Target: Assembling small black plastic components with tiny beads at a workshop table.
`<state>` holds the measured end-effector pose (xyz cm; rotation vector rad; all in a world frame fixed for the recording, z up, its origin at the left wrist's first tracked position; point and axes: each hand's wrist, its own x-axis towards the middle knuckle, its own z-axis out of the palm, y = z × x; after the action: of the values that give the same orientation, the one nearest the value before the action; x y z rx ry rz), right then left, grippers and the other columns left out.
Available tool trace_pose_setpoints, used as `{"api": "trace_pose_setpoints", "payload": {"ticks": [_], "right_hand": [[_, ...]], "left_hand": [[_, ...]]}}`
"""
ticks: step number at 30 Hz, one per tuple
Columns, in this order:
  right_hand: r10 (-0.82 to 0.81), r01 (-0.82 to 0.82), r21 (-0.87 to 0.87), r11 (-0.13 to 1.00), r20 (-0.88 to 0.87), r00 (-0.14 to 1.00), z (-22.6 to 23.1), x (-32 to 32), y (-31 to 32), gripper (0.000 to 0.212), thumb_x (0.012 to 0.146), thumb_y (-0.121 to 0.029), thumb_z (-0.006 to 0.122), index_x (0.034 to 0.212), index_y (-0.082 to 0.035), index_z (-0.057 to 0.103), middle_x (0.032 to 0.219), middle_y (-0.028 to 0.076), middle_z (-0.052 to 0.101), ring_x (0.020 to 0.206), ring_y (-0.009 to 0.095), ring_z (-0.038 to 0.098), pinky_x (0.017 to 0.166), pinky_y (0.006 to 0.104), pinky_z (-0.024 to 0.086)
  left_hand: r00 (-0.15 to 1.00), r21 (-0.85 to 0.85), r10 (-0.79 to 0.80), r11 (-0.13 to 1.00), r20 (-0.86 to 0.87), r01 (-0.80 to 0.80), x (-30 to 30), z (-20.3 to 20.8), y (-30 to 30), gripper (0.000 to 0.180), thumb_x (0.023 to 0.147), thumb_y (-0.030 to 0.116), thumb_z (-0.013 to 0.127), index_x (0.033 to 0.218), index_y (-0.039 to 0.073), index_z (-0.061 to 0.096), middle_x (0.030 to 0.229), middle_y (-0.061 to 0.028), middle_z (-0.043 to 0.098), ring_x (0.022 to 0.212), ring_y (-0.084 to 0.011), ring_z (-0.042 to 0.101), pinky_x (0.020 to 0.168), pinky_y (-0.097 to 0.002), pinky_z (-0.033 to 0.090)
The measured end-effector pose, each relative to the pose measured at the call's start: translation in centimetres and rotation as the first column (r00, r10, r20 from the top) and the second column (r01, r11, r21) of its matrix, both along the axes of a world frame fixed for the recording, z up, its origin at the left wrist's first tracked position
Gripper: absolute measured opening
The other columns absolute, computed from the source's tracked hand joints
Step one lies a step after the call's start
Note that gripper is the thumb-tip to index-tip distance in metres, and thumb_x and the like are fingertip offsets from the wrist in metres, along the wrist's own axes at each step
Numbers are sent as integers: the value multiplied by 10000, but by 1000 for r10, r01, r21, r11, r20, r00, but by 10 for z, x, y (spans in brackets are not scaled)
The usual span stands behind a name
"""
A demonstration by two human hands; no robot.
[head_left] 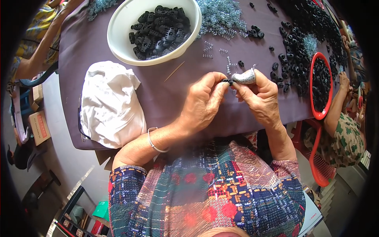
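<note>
Head view: above the near part of the cloth-covered surface [162, 94], the left hand [201, 98] has its grip pressed together, thumb and fingertip pinching a small black piece [227, 81]. The right hand [262, 96] comes from the right, its grip also closed, thumb and a finger pinching the right end of that piece; this finger wears a silvery covering [245, 77]. The piece is between the two hands, just nearer than a few loose springs [228, 65] and a single black part [241, 63] on the surface. Farther left stands a white bowl [120, 29] partly filled with black parts [162, 33], with a heap of springs [223, 15] to its right. A thin stick [174, 71] lies between the bowl and the left hand; a crumpled white cloth [110, 102] rests at the near left. More black parts [290, 55] spread at the right, beside a red-rimmed basket [319, 115].
</note>
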<state>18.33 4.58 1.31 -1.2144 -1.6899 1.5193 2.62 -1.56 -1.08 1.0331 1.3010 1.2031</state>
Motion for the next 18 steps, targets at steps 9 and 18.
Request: {"api": "trace_pose_setpoints", "payload": {"ticks": [9, 18], "right_hand": [[7, -11, 107, 994, 36, 999, -10, -13, 5, 64, 863, 7, 633, 925, -6, 628, 779, 2, 638, 669, 46, 556, 576, 216, 464], [-68, 82, 96, 992, -137, 988, -8, -19, 4, 96, 873, -19, 661, 967, -11, 645, 808, -5, 639, 702, 39, 556, 616, 196, 466]], "left_hand": [[987, 33, 119, 993, -104, -116, -2, -6, 5, 151, 936, 90, 590, 1044, -13, 615, 755, -12, 616, 669, -53, 557, 573, -213, 464], [970, -9, 73, 997, 233, -73, -12, 1, 14, 180, 956, 129, 578, 1029, -30, 621, 818, -46, 657, 677, -76, 594, 579, -219, 483]]}}
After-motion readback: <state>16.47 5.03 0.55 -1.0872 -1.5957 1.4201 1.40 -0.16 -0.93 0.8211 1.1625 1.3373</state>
